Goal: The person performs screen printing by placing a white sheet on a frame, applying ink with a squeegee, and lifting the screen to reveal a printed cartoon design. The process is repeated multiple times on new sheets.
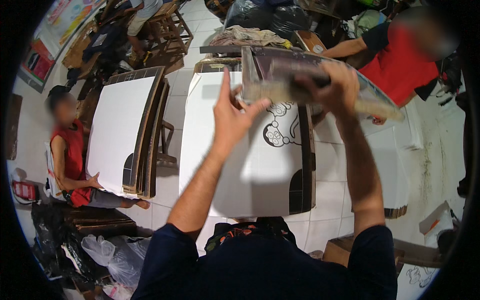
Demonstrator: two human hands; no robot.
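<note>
A printing screen frame is raised and tilted over the far end of the middle board. My right hand, blurred by motion, is closed round what looks like a dark squeegee in front of the frame. Beside the frame's left corner is my left hand, its index finger stretched up and thumb spread apart; whether it touches the frame is unclear. Below lies white fabric on the board, bearing a black line drawing of cartoon figures, partly covered by the frame.
At left, a person in red touches another white-covered board. Another person in red stands at far right, near a white sheet stack. Stools, black bags and clear plastic bags lie around.
</note>
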